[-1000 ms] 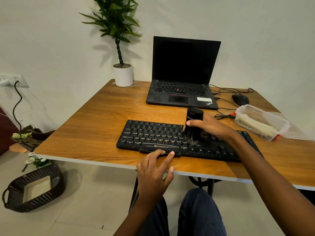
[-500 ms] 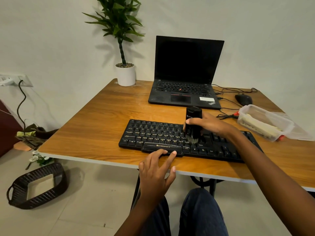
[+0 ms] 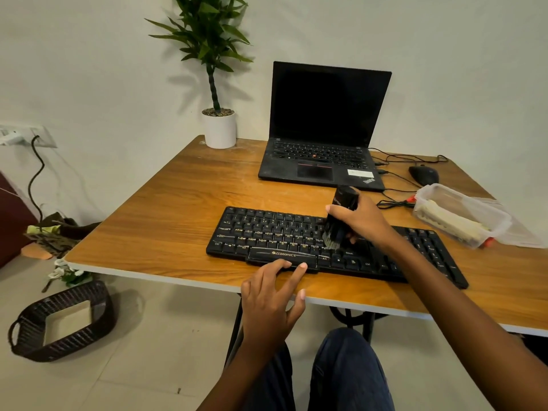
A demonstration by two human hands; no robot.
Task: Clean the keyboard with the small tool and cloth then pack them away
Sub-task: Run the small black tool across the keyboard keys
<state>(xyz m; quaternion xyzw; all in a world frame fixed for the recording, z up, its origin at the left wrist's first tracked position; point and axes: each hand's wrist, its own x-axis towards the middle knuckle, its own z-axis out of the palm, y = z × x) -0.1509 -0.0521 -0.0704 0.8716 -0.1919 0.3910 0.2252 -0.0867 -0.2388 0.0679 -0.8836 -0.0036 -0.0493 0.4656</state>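
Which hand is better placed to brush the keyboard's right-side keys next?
Right. The right hand grips the brush, bristles on the keyboard beside those keys; the left hand, empty, touches its front edge.

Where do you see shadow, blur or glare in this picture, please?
Head view: the plant casts a soft shadow on the wall; the bristles of the brush look smeared over the keyboard; the laptop screen is dark, without glare.

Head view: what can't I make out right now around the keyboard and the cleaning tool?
Head view only:
- Mid-right keys of the keyboard: hidden under the right hand and forearm.
- Bristle tips of the brush: blurred, so contact with the keys is unclear.
- Contents of the plastic box: a pale shape behind cloudy walls; cloth or not, cannot tell.
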